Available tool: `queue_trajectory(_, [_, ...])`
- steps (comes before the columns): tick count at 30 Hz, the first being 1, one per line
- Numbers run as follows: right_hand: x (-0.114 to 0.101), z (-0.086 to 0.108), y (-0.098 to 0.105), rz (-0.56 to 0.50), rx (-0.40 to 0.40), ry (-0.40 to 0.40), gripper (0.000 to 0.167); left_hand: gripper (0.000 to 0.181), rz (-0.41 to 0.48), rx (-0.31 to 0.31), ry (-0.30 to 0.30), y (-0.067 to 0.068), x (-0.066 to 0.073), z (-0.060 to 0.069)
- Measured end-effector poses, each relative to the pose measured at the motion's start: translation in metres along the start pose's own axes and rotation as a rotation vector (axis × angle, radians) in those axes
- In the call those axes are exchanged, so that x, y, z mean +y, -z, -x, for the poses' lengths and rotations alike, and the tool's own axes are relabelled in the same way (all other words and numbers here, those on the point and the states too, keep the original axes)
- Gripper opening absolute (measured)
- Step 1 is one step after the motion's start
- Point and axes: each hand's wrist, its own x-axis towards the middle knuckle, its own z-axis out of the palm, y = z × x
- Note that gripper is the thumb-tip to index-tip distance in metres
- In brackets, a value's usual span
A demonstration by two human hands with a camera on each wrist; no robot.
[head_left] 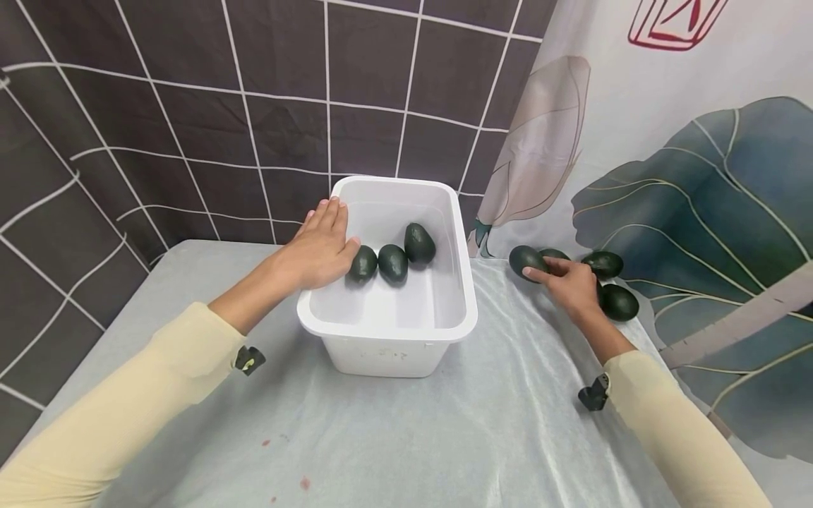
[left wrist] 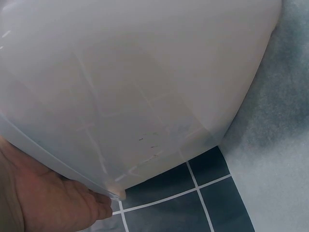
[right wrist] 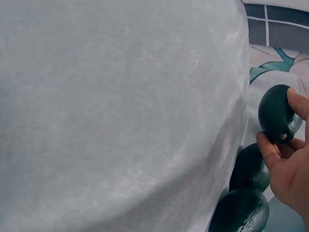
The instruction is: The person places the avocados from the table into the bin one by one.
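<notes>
A white plastic tub (head_left: 387,331) stands in the middle of the cloth-covered table. Inside it lie three dark green avocados, one avocado (head_left: 420,244) farther back than the others. My left hand (head_left: 322,247) rests on the tub's left rim with its fingers extended; in the left wrist view, the hand (left wrist: 53,198) is against the tub's wall (left wrist: 145,96). Over at the right, my right hand (head_left: 569,286) pinches an avocado (head_left: 527,262) between thumb and fingers. The right wrist view shows this held avocado (right wrist: 279,113) above other avocados (right wrist: 241,211).
Several more avocados (head_left: 619,302) lie around the right hand near the table's right edge. A grey-blue cloth (head_left: 406,437) covers the table. Behind it hang a dark grid-patterned sheet (head_left: 279,127) and a white curtain with a leaf print (head_left: 699,197).
</notes>
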Motion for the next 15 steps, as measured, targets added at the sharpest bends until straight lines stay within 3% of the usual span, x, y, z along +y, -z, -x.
queue_trajectory(15, [-0.02, -0.006, 0.01, -0.037, 0.025, 0.089, 0.086, 0.08, -0.002, -0.012, 0.003, 0.0, 0.0, -0.001])
